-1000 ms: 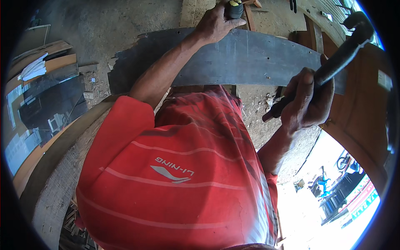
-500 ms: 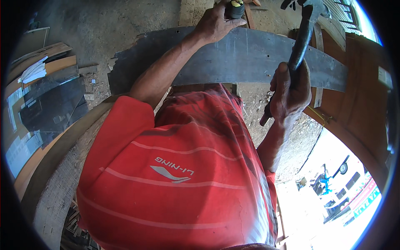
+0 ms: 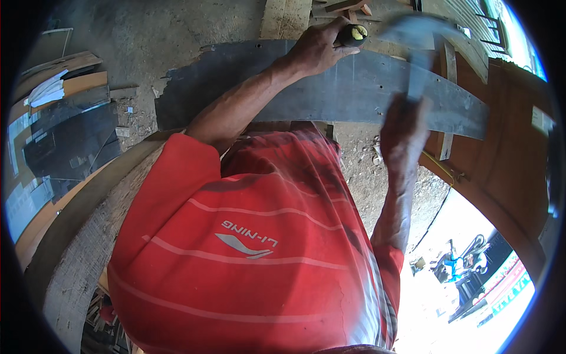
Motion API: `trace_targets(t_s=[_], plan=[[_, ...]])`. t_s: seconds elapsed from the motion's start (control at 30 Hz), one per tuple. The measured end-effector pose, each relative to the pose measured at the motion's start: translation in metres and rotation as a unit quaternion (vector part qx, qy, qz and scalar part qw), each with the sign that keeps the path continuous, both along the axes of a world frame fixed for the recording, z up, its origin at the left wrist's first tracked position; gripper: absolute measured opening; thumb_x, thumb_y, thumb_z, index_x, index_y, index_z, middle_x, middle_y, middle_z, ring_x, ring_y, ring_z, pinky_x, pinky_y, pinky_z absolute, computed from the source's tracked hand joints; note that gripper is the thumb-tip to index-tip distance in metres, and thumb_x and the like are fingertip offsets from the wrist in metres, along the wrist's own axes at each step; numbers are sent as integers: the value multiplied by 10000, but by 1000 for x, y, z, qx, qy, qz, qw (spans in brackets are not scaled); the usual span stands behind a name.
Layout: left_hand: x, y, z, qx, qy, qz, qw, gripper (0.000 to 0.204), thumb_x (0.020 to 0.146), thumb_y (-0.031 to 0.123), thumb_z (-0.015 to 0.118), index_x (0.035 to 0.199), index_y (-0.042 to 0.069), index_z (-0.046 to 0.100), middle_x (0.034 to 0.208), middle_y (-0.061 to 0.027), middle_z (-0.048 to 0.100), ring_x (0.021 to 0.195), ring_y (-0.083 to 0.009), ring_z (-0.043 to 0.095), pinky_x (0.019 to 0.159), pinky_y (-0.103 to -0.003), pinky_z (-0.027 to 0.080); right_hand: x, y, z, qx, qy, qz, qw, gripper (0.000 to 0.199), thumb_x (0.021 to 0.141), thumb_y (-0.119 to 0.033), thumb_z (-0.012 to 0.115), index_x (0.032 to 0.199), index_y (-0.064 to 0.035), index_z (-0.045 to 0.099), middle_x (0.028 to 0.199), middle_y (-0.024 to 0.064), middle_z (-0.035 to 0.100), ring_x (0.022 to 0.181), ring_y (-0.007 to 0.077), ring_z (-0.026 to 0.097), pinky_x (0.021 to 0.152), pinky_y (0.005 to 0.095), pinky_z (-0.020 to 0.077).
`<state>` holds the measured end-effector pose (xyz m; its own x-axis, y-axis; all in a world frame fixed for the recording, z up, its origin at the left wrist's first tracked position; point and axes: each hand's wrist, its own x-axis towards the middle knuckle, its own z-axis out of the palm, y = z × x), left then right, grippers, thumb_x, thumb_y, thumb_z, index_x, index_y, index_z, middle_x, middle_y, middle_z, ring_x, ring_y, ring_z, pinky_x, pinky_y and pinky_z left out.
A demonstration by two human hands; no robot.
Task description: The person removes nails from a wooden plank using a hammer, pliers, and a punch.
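While a dark grey, curved-edged board [image 3: 336, 97] stretches crosswise before me, my left hand [image 3: 318, 48] is up at its far edge, thumb and fingers wrapped around a dark, round cylindrical handle [image 3: 352, 35] with a yellowish centre at its top. That end faces up toward me; what lies beneath it is hidden, so I can't tell whether it touches the board. And over on the right, my right hand [image 3: 405, 130] is clenched on a grey metal hammer [image 3: 418, 68], all streaked with blur! Its head is out past the board's far edge, near the handle but apart from it. Below both forearms bulges my red shirt with pale stripes [image 3: 247, 289]. A brown wooden panel [image 3: 501, 141] rises at the board's right end, a thick weathered wooden beam [image 3: 82, 259] curves along my left, and a pale wooden plank [image 3: 286, 20] lies beyond.
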<state>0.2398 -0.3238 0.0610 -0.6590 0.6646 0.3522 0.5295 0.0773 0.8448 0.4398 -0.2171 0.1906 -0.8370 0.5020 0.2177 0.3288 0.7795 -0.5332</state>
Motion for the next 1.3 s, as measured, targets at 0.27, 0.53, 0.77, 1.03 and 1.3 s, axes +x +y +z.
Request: trace_targets(t_s=[0.27, 0.53, 0.77, 1.03, 1.3], plan=[[-13, -9, -12, -5, -143, 41, 989, 392, 934, 254, 769, 1201, 24, 597, 1012, -85, 712, 907, -164, 698, 822, -323, 567, 15, -16, -11, -111, -25, -19, 993, 244, 1057, -279, 604, 1009, -47, 544, 666, 53, 499, 531, 125, 486, 509, 350, 428], [-35, -20, -14, 114, -354, -43, 927, 250, 988, 154, 704, 1181, 53, 582, 1135, -98, 698, 1101, -205, 697, 909, -367, 606, 46, -9, -64, -258, 28, -133, 957, 310, 1058, -356, 596, 973, -62, 549, 628, -30, 484, 480, 46, 443, 429, 233, 350], [-29, -15, -23, 34, -241, -55, 968, 189, 964, 178, 752, 1020, 45, 631, 1074, -104, 716, 1029, -162, 691, 903, -317, 593, 77, -20, -105, -261, -71, -147, 952, 356, 1045, -390, 604, 910, -66, 543, 624, -25, 484, 528, 69, 461, 473, 260, 377], [-34, -13, -29, 80, -241, -70, 965, 281, 965, 191, 753, 1117, -11, 628, 1057, -97, 712, 984, -153, 678, 910, -320, 577, 77, -32, -93, -277, -150, -188, 930, 385, 1047, -390, 571, 987, -10, 577, 749, 182, 577, 668, 314, 563, 647, 448, 458], [-33, -13, -32, 64, -244, -99, 963, 321, 977, 199, 738, 1175, -3, 586, 1106, -92, 695, 1054, -167, 667, 972, -329, 560, 70, -31, -90, -264, -148, -161, 939, 387, 1052, -389, 564, 1019, -4, 589, 777, 191, 596, 696, 326, 587, 661, 450, 467]])
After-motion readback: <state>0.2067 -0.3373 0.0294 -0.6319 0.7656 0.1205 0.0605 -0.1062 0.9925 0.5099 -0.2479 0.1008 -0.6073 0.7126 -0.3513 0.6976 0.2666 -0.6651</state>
